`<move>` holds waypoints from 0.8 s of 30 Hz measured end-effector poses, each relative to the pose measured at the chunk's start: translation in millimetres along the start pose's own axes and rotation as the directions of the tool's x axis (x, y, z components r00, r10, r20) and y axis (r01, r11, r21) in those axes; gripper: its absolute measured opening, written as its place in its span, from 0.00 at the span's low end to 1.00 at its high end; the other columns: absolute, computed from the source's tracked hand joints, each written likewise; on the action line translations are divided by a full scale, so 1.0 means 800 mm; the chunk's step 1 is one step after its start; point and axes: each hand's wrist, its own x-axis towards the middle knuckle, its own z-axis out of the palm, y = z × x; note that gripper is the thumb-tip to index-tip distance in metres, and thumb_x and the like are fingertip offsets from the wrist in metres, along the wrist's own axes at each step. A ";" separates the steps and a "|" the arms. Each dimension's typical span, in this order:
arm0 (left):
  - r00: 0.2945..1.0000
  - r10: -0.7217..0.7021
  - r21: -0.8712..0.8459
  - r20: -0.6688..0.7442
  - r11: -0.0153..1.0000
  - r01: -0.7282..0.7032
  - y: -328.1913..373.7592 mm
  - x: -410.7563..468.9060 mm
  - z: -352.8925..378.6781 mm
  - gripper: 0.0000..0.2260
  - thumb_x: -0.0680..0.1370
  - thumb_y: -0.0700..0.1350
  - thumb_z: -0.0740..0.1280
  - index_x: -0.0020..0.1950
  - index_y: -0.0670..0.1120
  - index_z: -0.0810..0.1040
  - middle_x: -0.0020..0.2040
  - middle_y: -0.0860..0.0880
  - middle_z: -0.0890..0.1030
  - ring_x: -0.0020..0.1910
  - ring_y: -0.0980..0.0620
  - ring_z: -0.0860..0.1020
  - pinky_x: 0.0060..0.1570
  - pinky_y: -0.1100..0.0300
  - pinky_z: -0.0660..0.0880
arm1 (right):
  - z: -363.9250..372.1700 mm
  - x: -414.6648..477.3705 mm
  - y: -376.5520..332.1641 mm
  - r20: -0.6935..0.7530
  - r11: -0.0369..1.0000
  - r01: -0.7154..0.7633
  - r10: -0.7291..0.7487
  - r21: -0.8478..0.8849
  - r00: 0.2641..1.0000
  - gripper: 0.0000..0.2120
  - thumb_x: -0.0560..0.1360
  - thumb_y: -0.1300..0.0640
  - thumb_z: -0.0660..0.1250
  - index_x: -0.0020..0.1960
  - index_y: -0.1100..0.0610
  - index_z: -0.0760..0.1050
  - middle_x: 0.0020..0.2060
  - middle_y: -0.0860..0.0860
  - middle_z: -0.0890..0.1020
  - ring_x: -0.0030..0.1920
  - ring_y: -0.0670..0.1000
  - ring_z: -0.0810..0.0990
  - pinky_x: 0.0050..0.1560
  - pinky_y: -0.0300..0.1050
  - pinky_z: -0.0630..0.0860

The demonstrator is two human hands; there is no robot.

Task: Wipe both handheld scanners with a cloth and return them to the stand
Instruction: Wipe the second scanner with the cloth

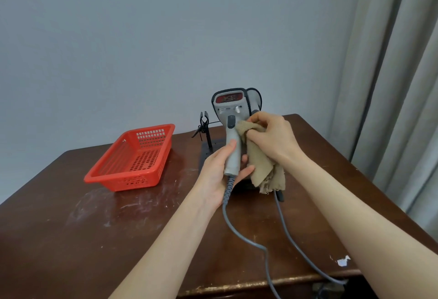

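Note:
My left hand (219, 170) grips the handle of a grey handheld scanner (229, 114), held upright with its red window facing me. My right hand (272, 137) holds a bunched tan cloth (259, 163) against the right side of the scanner's handle. A second grey scanner (254, 99) shows partly behind the first, mostly hidden. The black stand (205, 130) with an empty clip sits on its dark base just behind my hands. Grey cables (246, 237) run from the scanners down over the table's front edge.
An orange plastic basket (132, 159) stands on the brown wooden table (94, 227) to the left of the stand. A grey curtain (398, 85) hangs at the right. A pale wall is behind the table.

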 end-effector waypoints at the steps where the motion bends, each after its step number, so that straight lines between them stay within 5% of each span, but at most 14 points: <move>1: 1.000 -0.004 0.019 -0.003 1.000 0.004 0.001 -0.002 0.000 0.11 0.77 0.46 0.67 0.54 0.39 0.77 0.46 0.42 0.80 0.39 0.50 0.80 0.36 0.52 0.81 | -0.003 0.001 0.000 -0.045 0.999 -0.008 0.006 -0.033 0.999 0.05 0.71 0.59 0.66 0.44 0.52 0.77 0.36 0.46 0.79 0.40 0.48 0.77 0.39 0.41 0.71; 4: 1.000 -0.006 0.053 -0.002 0.999 0.006 0.002 -0.004 0.000 0.16 0.78 0.49 0.65 0.60 0.40 0.75 0.48 0.43 0.81 0.38 0.50 0.81 0.33 0.54 0.81 | -0.009 0.002 -0.004 -0.159 0.997 0.045 -0.053 -0.057 0.986 0.06 0.70 0.60 0.65 0.42 0.49 0.74 0.34 0.44 0.77 0.38 0.49 0.75 0.40 0.43 0.69; 10: 0.999 0.010 0.094 0.049 0.995 -0.015 -0.004 -0.012 0.010 0.15 0.81 0.53 0.59 0.57 0.42 0.75 0.42 0.44 0.78 0.32 0.51 0.76 0.19 0.65 0.68 | 0.007 -0.005 -0.009 -0.131 0.961 0.207 -0.233 -0.185 0.964 0.11 0.72 0.61 0.65 0.49 0.49 0.82 0.44 0.44 0.76 0.45 0.45 0.75 0.45 0.39 0.70; 17: 0.998 0.056 0.084 -0.005 0.995 -0.055 -0.002 -0.007 0.005 0.19 0.82 0.56 0.54 0.49 0.43 0.77 0.32 0.47 0.77 0.29 0.52 0.72 0.17 0.67 0.61 | 0.006 -0.018 -0.007 0.214 0.954 0.291 -0.270 -0.073 0.939 0.12 0.69 0.61 0.68 0.45 0.46 0.84 0.38 0.41 0.76 0.42 0.43 0.76 0.47 0.41 0.73; 24: 0.999 0.023 0.054 0.034 0.998 -0.025 -0.004 -0.002 0.005 0.25 0.80 0.61 0.51 0.60 0.44 0.76 0.40 0.44 0.76 0.29 0.50 0.72 0.17 0.67 0.61 | 0.004 -0.002 -0.008 0.056 0.961 0.230 -0.224 -0.151 0.973 0.15 0.72 0.63 0.64 0.51 0.47 0.83 0.43 0.42 0.75 0.48 0.45 0.76 0.49 0.39 0.71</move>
